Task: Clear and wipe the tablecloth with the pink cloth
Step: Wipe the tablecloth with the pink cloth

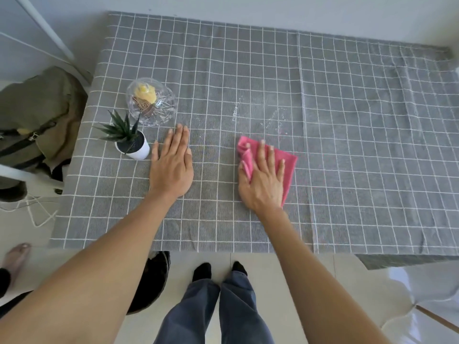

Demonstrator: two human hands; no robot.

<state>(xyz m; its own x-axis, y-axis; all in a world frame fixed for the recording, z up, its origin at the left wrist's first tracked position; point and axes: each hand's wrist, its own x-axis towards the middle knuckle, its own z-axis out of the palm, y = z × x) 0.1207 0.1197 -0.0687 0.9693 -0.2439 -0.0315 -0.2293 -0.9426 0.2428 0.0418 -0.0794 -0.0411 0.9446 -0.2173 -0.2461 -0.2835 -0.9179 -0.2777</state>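
Note:
A grey tablecloth [347, 125] with a white grid covers the table. My right hand [263, 180] lies flat on the pink cloth [289, 161], pressing it onto the tablecloth near the middle. Just beyond the pink cloth, whitish smears [270, 117] mark the fabric. My left hand [172, 162] rests flat on the tablecloth with its fingers apart and nothing in it. Left of that hand stands a small spiky plant in a white pot [133, 142]. Behind the plant sits a clear glass bowl [151, 101] holding a yellow object.
A chair draped with an olive bag [37, 115] stands against the table's left edge. White cords [34, 209] lie on the floor there. A dark round object [151, 281] sits under the table's front edge. Another person's foot [16, 258] shows at the far left.

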